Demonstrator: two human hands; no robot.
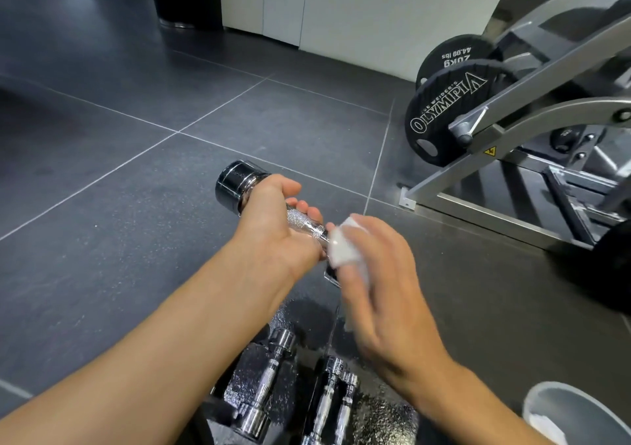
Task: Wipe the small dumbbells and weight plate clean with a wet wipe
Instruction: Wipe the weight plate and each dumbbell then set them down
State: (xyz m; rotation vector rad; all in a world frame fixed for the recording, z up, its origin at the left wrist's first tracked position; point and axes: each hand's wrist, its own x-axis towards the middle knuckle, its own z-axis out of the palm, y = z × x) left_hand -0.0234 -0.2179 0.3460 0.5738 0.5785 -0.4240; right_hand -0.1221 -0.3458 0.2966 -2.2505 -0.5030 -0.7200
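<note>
Head view: left grip [276, 233] curled round dumbbell [239, 188] handle, held above floor [102, 120]. Right grip [382, 281], fingers curled, holds wipe [343, 250] against its near end. Other dumbbells [269, 376] lie beneath the forearms.

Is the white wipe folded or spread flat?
Folded: the white wet wipe is a small pad in the right hand, against the chrome dumbbell.

Two bare forearms, uncovered from the picture's lower edge to the wrists. Left forearm [153, 342] long and smooth, faint creases at the wrist. Right forearm [471, 400] shorter in view. Left hand [273, 226] in sharp focus, rounded fingertips plain. Right hand [379, 274] softened by motion blur, tendon ridges across its back.
</note>
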